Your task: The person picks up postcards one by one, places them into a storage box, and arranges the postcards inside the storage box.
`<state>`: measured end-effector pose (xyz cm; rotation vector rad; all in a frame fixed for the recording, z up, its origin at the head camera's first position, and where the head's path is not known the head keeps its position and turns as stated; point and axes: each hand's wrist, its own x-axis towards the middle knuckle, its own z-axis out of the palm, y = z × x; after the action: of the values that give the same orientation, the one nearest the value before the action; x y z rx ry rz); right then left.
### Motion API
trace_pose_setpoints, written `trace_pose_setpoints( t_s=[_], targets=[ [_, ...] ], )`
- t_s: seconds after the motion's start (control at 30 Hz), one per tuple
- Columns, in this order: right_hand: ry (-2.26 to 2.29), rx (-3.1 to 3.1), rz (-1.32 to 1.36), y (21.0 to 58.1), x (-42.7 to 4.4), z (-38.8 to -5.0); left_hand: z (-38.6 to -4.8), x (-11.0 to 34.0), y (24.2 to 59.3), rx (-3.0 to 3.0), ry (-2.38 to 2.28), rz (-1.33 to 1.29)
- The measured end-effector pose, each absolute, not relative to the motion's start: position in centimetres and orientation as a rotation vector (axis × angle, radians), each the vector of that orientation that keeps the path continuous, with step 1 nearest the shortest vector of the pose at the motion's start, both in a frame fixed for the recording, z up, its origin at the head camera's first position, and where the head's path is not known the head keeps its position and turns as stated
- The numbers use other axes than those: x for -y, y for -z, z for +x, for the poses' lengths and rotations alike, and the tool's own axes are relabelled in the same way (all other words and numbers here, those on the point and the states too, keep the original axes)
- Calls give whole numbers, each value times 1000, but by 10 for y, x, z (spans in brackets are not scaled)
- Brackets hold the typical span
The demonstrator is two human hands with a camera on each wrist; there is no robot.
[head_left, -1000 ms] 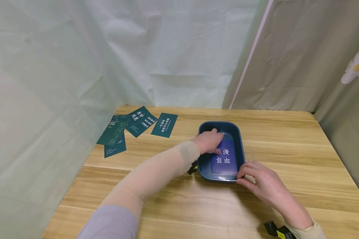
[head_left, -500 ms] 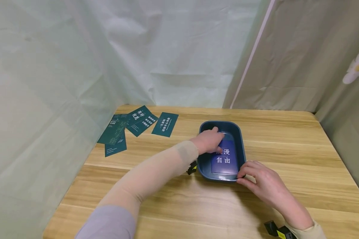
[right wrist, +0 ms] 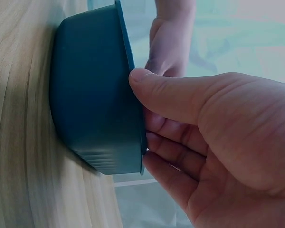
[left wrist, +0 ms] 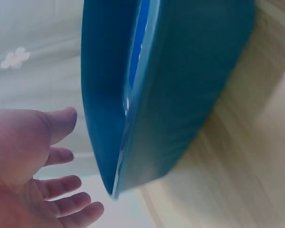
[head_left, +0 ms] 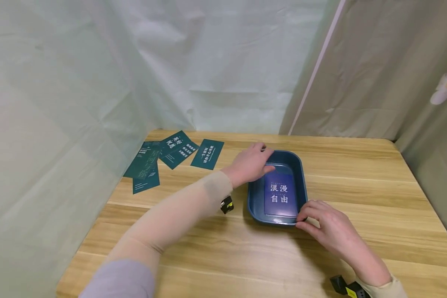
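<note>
Saw at ten o'clock on the pale wood-grain worktop (head_left: 216, 265) a loose, overlapping group of dark green rectangular cards (head_left: 139, 163) with white print, lying just as before; at eleven o'clock, found one separate dark green card (head_left: 207, 154), flat and equally unmoved. Next noticed the main change: bare left hand (head_left: 248, 164) drawn back out of the deep, round-cornered, dark blue plastic-looking tray (head_left: 255, 203) to its eleven o'clock edge, fingers loosely extended, gripping nothing; could not tell about any contact with the rim. Inside the tray, found the glossy blue-purple rectangular card (head_left: 280, 205) lying flat, white characters newly uncovered, another edge peeping out beneath; took this as a sign of being let go and settled there. Lastly found bare right hand (head_left: 329, 223) pinching the rim at the tray's five o'clock corner, unchanged; judged this a steadying hold.
</note>
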<state>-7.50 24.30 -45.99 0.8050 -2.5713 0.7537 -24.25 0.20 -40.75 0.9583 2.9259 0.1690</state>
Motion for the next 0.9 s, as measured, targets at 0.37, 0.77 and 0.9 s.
trace_pose_setpoints(
  t_s=[0.37,0.77,0.9],
  targets=[
    [-750,2567,806,459,-243,-75,-264,47,404,-3007,-190,719],
    [-760,2577,805,459,-243,-75,-280,93,419,-2940,-149,527],
    [-762,2582,804,459,-242,-75,-283,104,427,-2927,-124,491]
  ],
)
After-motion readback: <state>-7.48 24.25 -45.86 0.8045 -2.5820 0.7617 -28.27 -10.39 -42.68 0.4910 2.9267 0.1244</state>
